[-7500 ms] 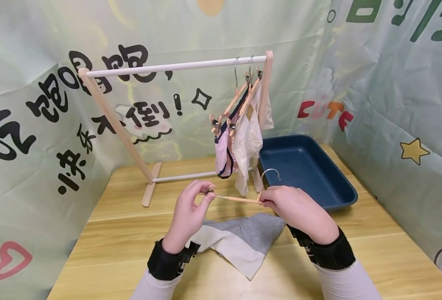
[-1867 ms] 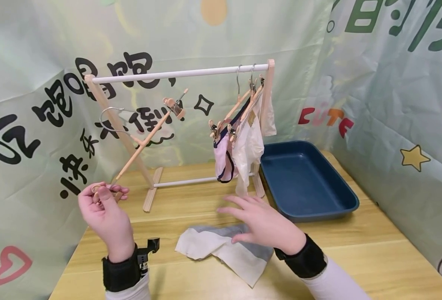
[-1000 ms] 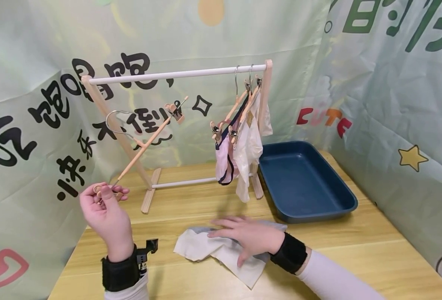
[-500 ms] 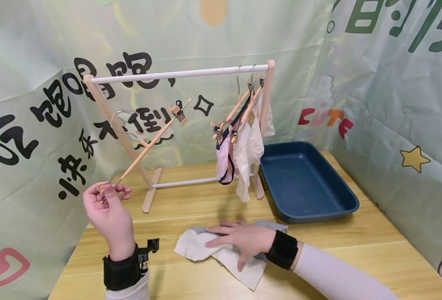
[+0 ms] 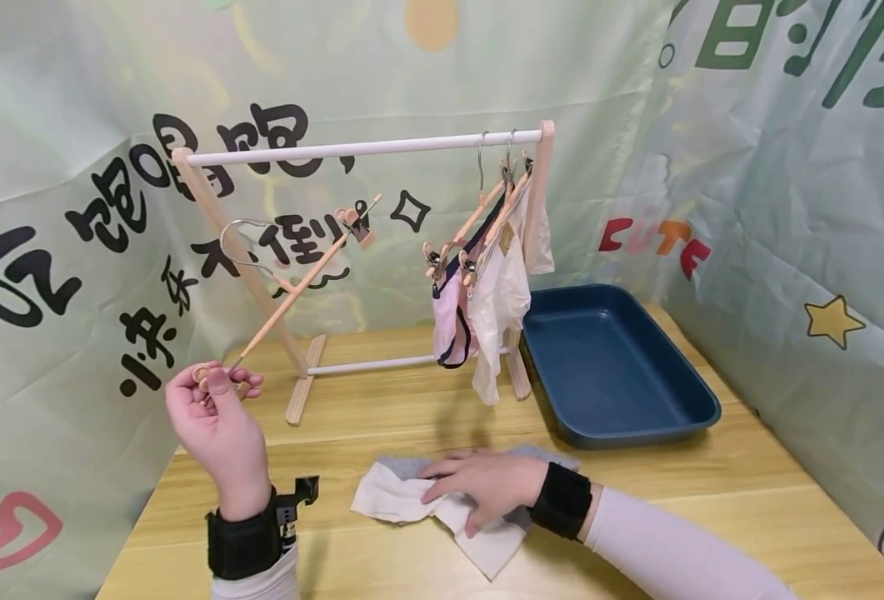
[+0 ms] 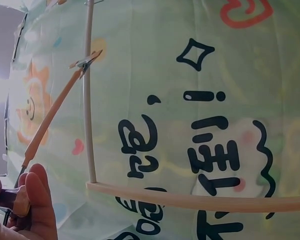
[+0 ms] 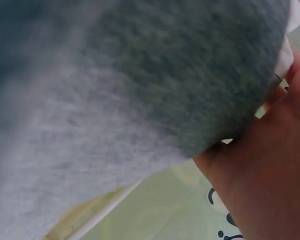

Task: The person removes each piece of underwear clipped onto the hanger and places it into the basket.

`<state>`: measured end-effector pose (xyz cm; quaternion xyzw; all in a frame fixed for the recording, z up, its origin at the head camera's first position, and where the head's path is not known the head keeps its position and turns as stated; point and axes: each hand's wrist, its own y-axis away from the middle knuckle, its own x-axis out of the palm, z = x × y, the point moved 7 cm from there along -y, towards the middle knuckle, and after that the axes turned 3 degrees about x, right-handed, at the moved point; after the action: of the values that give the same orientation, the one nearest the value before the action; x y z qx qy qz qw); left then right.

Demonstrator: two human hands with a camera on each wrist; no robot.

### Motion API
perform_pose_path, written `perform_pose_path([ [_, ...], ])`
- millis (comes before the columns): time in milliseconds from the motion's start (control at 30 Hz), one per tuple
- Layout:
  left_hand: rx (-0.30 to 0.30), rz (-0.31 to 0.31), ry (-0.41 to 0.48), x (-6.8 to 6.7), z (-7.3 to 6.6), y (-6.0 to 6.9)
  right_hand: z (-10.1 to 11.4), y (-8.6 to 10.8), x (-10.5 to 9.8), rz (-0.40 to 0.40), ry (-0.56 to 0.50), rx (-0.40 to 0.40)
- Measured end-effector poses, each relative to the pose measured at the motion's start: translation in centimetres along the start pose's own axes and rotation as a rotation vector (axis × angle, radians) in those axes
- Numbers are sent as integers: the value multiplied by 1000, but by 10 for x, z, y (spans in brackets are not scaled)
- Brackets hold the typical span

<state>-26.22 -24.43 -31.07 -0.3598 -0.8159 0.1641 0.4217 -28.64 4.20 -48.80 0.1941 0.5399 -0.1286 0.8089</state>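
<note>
My left hand (image 5: 220, 429) pinches one end of a clip hanger (image 5: 292, 298), at the clip. Bare of cloth, the hanger slants up to the right with its second clip (image 5: 357, 227) at the high end. A grey and white cloth (image 5: 389, 493) lies rumpled on the table. My right hand (image 5: 490, 483) rests on it, fingers spread and slightly bent, thumb toward the near side. In the right wrist view grey cloth (image 7: 105, 115) fills much of the picture and hides the fingertips. The left wrist view shows fingers (image 6: 38, 195) around the clip.
A rack with a white rail (image 5: 367, 148) stands behind my hands. Toward its right end hang clip hangers with a pink garment with dark trim (image 5: 449, 321) and a whitish garment (image 5: 497, 308). A dark blue tray (image 5: 621, 367) sits at the right. Printed fabric (image 5: 786, 208) surrounds the table.
My left hand has carried the hanger to the left side. The right hand has let go of the hanger, come down onto the cloth, and drawn its fingers in slightly, shifting the cloth's near corner left.
</note>
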Motion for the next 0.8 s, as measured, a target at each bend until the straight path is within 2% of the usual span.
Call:
perform_pose_path([
  [167,-4,1,-10,0,0,1,4,-2,0,-46,12,-36],
  [400,-1,3,-15,0,0,1,8,-2,-1,-104,39,-43],
  [800,4,11,-12,2,-2,1,13,0,-15,-180,93,-68],
])
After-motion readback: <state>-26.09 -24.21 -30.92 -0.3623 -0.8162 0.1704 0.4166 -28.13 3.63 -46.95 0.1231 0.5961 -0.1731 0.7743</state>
